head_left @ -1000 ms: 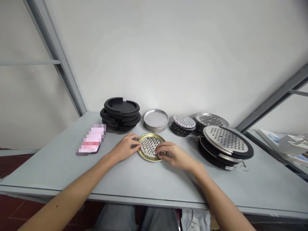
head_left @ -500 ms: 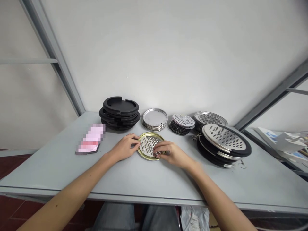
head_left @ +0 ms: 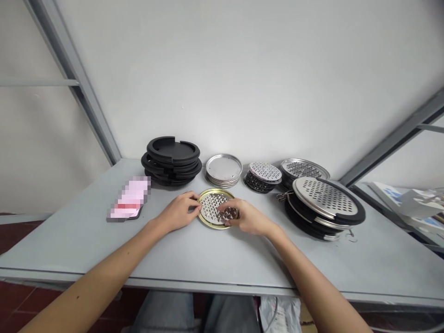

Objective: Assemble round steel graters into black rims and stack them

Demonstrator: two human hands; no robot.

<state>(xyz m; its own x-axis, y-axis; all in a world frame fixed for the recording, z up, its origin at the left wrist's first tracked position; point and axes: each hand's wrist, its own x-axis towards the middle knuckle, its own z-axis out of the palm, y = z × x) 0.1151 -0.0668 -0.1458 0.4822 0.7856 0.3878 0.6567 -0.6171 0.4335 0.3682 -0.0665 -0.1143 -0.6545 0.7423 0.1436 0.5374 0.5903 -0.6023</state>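
Observation:
A gold-rimmed round tray (head_left: 207,196) lies on the grey table (head_left: 208,259) in front of me, with a perforated silver disc (head_left: 212,204) seated inside it. My left hand (head_left: 178,212) rests at the tray's left edge, fingertips curled against the rim. My right hand (head_left: 245,216) covers the tray's right side, fingers bent down onto the perforated disc. Both hands press on this tray and disc.
Along the wall stand a stack of black rings (head_left: 171,159), a stack of plain silver trays (head_left: 224,169), a small stack of perforated discs (head_left: 264,175), and larger perforated plates in black rings (head_left: 324,206). A blurred pink item (head_left: 129,200) lies at left. Papers (head_left: 409,201) sit far right.
My right hand has slid a little left over the perforated disc. The view has shifted slightly; the left hand stays at the tray's rim.

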